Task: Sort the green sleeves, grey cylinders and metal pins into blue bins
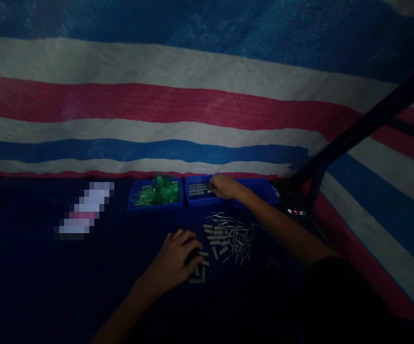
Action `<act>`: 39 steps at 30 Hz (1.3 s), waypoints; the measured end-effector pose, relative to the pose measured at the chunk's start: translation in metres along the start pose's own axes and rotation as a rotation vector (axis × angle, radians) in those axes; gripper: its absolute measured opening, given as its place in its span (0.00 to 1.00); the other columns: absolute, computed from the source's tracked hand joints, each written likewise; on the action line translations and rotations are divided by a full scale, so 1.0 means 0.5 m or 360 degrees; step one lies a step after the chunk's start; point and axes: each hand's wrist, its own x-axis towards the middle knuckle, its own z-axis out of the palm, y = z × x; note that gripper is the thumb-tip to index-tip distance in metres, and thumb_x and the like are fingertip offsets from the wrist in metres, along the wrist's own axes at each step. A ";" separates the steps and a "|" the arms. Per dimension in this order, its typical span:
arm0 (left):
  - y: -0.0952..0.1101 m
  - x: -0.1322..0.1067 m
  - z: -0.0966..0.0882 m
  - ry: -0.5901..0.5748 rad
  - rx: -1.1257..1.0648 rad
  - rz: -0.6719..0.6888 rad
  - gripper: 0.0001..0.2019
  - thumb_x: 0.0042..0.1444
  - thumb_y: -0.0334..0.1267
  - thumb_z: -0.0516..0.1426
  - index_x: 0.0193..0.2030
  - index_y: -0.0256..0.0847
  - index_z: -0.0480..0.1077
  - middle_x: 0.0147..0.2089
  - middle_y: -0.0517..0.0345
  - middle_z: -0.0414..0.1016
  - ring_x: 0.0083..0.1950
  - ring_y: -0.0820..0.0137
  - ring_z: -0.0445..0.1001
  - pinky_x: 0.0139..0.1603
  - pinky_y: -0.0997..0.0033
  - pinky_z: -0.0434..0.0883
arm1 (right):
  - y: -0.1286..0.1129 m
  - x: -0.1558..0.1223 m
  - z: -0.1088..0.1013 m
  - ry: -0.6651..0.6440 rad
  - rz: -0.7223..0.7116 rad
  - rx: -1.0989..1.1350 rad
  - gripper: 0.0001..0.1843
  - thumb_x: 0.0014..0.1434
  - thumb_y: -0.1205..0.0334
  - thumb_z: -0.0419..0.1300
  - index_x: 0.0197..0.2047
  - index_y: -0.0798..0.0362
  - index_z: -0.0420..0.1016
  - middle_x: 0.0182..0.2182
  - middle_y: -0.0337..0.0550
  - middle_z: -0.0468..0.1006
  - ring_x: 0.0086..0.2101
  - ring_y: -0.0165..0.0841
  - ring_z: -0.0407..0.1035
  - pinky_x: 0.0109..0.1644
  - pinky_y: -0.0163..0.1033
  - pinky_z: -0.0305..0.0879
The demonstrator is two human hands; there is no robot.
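**Small parts handled in near darkness at a tarp-backed counter**

A person's right hand (224,186) reaches into the middle tray (199,202), where grey sleeves (196,189) lie in rows. Its fingers (214,184) are drawn together on what looks like 1 pale piece (209,191) just above the rows. The left hand (178,258) rests on the dark counter (49,286) nearer the body, with its fingers (188,240) curled over a few loose sleeves (201,274). The light is too dim to tell whether it grips any of them.

Between the 2 hands, thin metal pins (238,239) lie scattered, touching more sleeves. A 2nd tray (153,206) on the left holds green parts (158,191), and a 3rd tray (268,191) sits partly behind the right forearm. A striped tarp (192,105) hangs behind.

The main hazard appears to be the gloom. A pinch on so small a piece could slip, and the piece would be hard to find among the grey rows or the pins. The right forearm crosses just beside the pin scatter, so a low sweep could drag pins across the counter or prick the skin. The round loose sleeves by the left hand could roll away if the wrist nudges them.
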 end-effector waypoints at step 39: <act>-0.016 0.034 -0.006 0.0070 -0.0209 -0.0092 0.05 0.56 0.35 0.52 0.37 0.42 0.69 0.38 0.57 0.73 0.42 0.67 0.70 0.44 0.64 0.63 | 0.001 0.009 -0.013 0.0017 -0.0043 0.0058 0.07 0.50 0.70 0.58 0.33 0.58 0.76 0.31 0.51 0.78 0.33 0.38 0.71 0.34 0.37 0.59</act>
